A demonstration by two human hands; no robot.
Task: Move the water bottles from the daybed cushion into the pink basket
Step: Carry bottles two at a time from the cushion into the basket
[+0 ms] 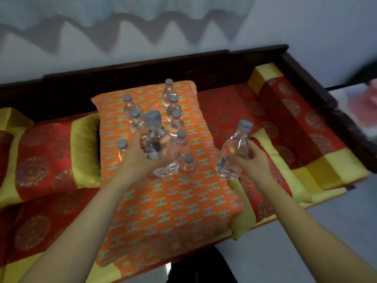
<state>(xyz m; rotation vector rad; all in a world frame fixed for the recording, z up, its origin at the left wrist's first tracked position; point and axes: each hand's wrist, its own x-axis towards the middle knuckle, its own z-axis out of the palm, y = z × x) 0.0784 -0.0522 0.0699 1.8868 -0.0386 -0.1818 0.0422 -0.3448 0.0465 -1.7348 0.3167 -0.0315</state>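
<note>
Several clear water bottles with grey caps stand upright on the orange patterned cushion (173, 201) of the daybed. My left hand (136, 156) grips one bottle (158, 144), lifted and tilted above the others. My right hand (253, 160) holds a second bottle (234, 152) off the cushion's right edge, tilted with its cap up. Standing bottles remain behind and beside my left hand, such as one at the back (169, 91) and one near the front (188, 164). A blurred pink shape (365, 105), possibly the basket, shows at the far right edge.
The daybed has a dark wooden frame (163, 68), red and yellow bolsters (302, 123) on the right and a red cushion (44, 156) on the left. A pale floor (285, 252) lies in front.
</note>
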